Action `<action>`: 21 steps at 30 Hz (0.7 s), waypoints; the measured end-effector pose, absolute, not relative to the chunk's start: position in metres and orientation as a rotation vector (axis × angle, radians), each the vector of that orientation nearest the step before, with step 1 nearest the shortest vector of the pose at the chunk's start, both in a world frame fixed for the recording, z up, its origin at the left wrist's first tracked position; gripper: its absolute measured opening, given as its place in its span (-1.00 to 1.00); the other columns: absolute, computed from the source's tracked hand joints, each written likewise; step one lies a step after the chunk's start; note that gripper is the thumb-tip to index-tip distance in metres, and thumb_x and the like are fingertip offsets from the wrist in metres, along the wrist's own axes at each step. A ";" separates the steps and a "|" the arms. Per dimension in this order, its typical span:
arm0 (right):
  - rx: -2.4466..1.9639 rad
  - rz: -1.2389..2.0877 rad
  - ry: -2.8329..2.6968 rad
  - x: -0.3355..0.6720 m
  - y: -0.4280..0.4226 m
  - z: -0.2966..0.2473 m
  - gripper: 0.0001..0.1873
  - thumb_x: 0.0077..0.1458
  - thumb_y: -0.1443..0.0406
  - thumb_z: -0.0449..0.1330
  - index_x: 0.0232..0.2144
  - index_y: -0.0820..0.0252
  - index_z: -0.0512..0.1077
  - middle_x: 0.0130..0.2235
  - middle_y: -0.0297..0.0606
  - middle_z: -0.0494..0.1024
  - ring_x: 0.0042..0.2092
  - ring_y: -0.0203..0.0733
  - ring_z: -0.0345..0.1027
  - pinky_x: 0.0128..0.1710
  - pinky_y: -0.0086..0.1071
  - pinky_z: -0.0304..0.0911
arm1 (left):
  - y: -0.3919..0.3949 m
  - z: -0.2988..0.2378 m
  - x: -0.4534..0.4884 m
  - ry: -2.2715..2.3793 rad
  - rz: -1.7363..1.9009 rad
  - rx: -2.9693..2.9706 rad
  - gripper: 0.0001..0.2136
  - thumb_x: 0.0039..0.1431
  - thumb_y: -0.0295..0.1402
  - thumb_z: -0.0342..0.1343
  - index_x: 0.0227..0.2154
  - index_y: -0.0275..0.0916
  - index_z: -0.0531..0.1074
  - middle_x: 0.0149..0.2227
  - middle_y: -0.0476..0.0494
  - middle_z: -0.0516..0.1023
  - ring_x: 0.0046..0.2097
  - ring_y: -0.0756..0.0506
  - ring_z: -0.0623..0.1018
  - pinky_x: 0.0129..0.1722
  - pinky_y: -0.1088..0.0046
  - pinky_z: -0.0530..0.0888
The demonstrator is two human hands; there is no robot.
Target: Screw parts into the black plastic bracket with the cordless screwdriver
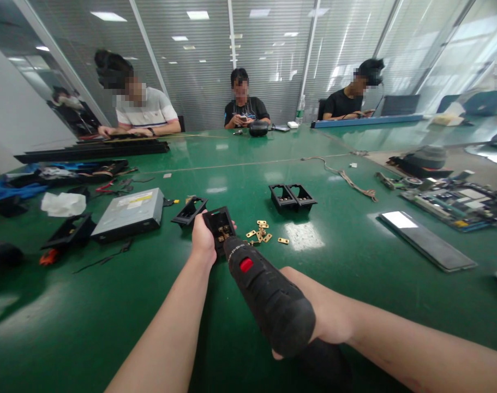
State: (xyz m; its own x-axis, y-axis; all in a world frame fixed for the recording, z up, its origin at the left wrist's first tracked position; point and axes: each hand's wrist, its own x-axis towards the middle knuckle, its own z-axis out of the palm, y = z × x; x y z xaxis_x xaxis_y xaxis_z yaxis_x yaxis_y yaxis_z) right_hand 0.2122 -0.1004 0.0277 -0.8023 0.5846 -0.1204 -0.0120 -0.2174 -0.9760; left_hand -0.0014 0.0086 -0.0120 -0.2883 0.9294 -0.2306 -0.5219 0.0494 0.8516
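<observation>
My left hand grips a small black plastic housing tilted up off the green table, with a brass contact showing inside it. My right hand is wrapped round the handle of a black electric screwdriver with a red button. Its tip points into the housing. Several small brass plates lie on the table just right of the housing.
A grey optical drive and black plastic frames lie to the left. A double black housing sits ahead, circuit boards and a dark panel to the right. Three people sit at the far side.
</observation>
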 end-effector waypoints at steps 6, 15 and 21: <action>-0.656 2.072 -1.663 0.211 -0.100 0.030 -0.64 -0.39 0.26 0.55 -0.57 0.29 0.48 -0.52 -0.32 0.49 -0.44 -0.21 0.37 -0.42 -0.38 0.34 | 0.009 -0.013 -0.003 1.063 1.532 0.512 -0.50 0.24 0.04 -0.12 -0.40 -0.30 0.48 -0.56 -0.25 0.55 -0.49 -0.23 0.60 -0.60 0.35 0.47; -0.666 2.071 -1.685 0.210 -0.101 0.033 -0.62 -0.40 0.26 0.54 -0.51 0.31 0.49 -0.44 -0.27 0.53 -0.38 -0.18 0.40 -0.40 -0.38 0.35 | 0.004 -0.006 0.000 1.030 1.543 0.521 -0.33 0.19 0.25 -0.19 -0.39 -0.32 0.50 -0.55 -0.28 0.54 -0.38 -0.26 0.65 -0.46 0.31 0.56; -0.670 2.071 -1.663 0.211 -0.101 0.031 -0.65 -0.40 0.32 0.54 -0.52 0.31 0.50 -0.45 -0.27 0.53 -0.39 -0.19 0.41 -0.43 -0.40 0.34 | 0.005 -0.007 -0.001 1.035 1.535 0.517 -0.43 0.18 0.17 -0.06 -0.37 -0.32 0.49 -0.54 -0.25 0.56 -0.38 -0.25 0.65 -0.45 0.31 0.56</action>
